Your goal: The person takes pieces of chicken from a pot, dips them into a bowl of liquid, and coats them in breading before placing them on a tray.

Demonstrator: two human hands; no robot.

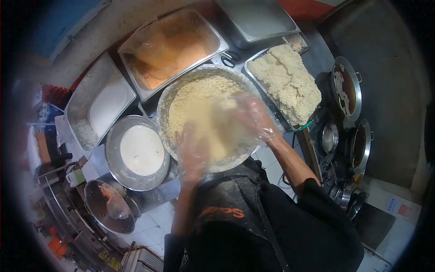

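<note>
A wide metal bowl (164,102) full of pale breadcrumbs sits right in front of me. Both hands wear thin clear plastic gloves and are inside it. My left hand (194,154) lies flat on the crumbs near the bowl's front rim, blurred. My right hand (253,117) presses on a crumb-coated piece in the right half of the bowl; whether it grips the piece I cannot tell. To the right stands a metal tray (250,67) heaped with breaded pieces (286,81).
A smaller bowl of white batter (141,152) sits left of the crumb bowl. Behind are a tray with orange pieces under plastic (170,47), a flour tray (97,106) and a closed lidded tray (258,18). Pots (346,86) stand at right, a glass lid (108,206) lower left.
</note>
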